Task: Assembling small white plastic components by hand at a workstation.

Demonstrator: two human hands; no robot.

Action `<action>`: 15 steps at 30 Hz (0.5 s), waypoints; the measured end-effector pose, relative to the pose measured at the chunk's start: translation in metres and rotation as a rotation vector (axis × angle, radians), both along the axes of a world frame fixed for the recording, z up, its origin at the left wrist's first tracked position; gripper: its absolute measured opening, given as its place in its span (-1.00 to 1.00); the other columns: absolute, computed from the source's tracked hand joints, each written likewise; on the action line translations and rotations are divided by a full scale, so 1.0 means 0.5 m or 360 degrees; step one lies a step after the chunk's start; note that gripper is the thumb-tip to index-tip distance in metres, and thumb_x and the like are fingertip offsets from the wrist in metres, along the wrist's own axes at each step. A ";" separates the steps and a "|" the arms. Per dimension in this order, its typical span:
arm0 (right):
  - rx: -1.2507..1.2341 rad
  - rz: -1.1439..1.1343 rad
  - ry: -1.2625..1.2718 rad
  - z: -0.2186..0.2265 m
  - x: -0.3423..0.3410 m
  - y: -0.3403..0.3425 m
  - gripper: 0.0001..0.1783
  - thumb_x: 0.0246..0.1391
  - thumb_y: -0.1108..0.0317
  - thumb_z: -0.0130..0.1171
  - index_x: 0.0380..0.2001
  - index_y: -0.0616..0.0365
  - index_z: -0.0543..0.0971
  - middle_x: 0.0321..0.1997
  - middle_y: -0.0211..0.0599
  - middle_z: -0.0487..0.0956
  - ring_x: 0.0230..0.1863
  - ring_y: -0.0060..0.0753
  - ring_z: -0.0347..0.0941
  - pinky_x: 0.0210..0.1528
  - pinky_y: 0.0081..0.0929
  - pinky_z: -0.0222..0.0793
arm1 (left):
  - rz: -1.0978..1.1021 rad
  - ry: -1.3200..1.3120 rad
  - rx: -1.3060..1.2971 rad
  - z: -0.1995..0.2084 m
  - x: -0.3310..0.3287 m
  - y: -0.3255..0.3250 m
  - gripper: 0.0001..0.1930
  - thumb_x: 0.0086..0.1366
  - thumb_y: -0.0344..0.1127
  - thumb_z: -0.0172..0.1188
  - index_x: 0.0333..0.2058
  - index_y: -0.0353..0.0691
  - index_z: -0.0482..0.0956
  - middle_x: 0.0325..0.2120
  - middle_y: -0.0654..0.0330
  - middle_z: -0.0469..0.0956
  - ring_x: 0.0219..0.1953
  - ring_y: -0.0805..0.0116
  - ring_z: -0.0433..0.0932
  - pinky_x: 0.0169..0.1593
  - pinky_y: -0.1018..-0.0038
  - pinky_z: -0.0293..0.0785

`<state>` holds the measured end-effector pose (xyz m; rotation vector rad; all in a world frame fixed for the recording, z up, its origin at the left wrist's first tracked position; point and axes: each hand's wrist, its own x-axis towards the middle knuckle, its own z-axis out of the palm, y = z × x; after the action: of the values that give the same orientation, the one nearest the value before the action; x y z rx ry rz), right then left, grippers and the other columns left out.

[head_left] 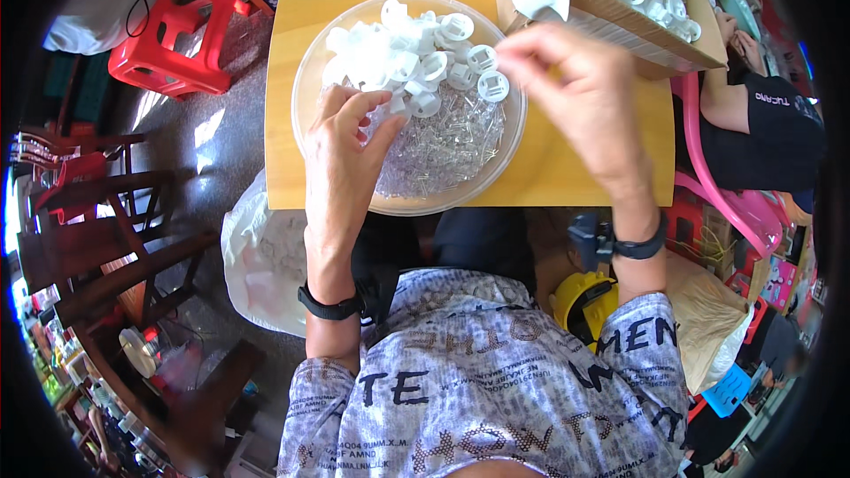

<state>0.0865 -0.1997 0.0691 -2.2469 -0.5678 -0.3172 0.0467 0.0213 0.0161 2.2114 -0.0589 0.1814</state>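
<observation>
A round, shallow, translucent tray lies on the table, with white plastic ring-shaped parts heaped at its far side. Small clear plastic pieces spread over its near half. My left hand reaches over the tray's left rim, thumb and index finger curled about a white plastic part at the heap's near edge. At the right rim is my right hand, blurred, its fingertips drawn together close beside white parts in the heap. What those fingertips hold, if anything, cannot be made out.
A cardboard box full of similar white parts stands on the yellow wooden table at far right. Red stool and wooden chairs are to the left. Another person sits at right beside a pink chair.
</observation>
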 end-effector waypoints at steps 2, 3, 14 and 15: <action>-0.0239 0.0084 0.0102 -0.042 -0.024 0.020 -0.90 0.00 0.35 0.25 -0.43 0.12 0.59 -0.47 -0.29 0.57 -0.46 -0.27 0.52 -0.39 -0.39 0.42 | -0.0030 0.0038 0.0026 0.003 -0.001 -0.001 -0.76 0.04 -0.43 0.32 -0.26 -0.30 0.62 -0.43 0.16 0.48 -0.47 0.36 0.44 -0.34 0.46 0.40; -0.0240 0.0082 0.0101 -0.054 -0.032 0.024 -0.90 0.00 0.35 0.25 -0.43 0.12 0.59 -0.47 -0.29 0.57 -0.46 -0.27 0.52 -0.39 -0.39 0.42 | -0.0032 0.0038 0.0025 0.003 -0.001 -0.001 -0.76 0.04 -0.43 0.32 -0.26 -0.30 0.62 -0.43 0.16 0.48 -0.47 0.36 0.44 -0.34 0.46 0.40; -0.0451 0.0074 0.0100 -0.100 -0.048 0.068 -0.88 0.00 0.37 0.22 -0.42 0.17 0.54 -0.41 -0.27 0.51 -0.31 -0.17 0.52 -0.27 -0.27 0.42 | -0.0007 -0.0216 -0.0601 -0.011 -0.040 0.009 -0.78 0.06 -0.50 0.31 -0.27 -0.32 0.56 -0.29 0.19 0.56 -0.28 0.44 0.55 -0.19 0.53 0.49; -0.0452 0.0082 0.0088 -0.101 -0.047 0.068 -0.88 0.00 0.37 0.22 -0.42 0.17 0.54 -0.41 -0.27 0.51 -0.31 -0.17 0.52 -0.27 -0.27 0.42 | -0.0037 -0.0042 -0.0628 -0.004 -0.051 0.011 -0.75 0.17 -0.50 0.26 -0.15 -0.33 0.51 -0.17 0.20 0.54 -0.13 0.52 0.50 -0.10 0.57 0.44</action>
<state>0.0630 -0.1655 0.0185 -2.4992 -0.6749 -0.1551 0.0214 0.0267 0.0143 1.8144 -0.0577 0.1916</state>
